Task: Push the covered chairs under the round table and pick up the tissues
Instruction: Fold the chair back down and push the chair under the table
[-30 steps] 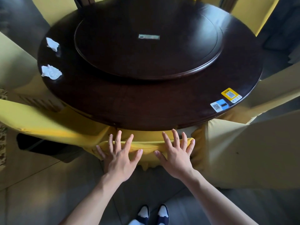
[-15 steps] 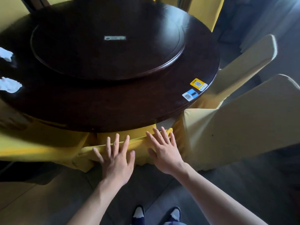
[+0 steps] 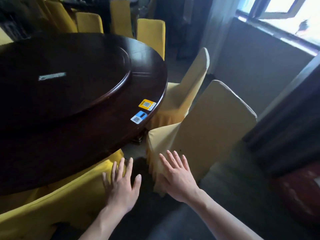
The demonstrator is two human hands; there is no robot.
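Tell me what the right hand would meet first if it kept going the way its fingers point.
Probably the nearest covered chair: the right hand lies open against or just over its skirt, though contact is unclear.

- Yellow sticker (image 3: 147, 104) at the surface's (image 3: 69, 135) right edge: QR code, print too small to read.
- Blue-white sticker (image 3: 138, 117) just nearer: QR code, likewise unreadable.
- Label (image 3: 52, 76) on the turntable (image 3: 78, 94): blurred.
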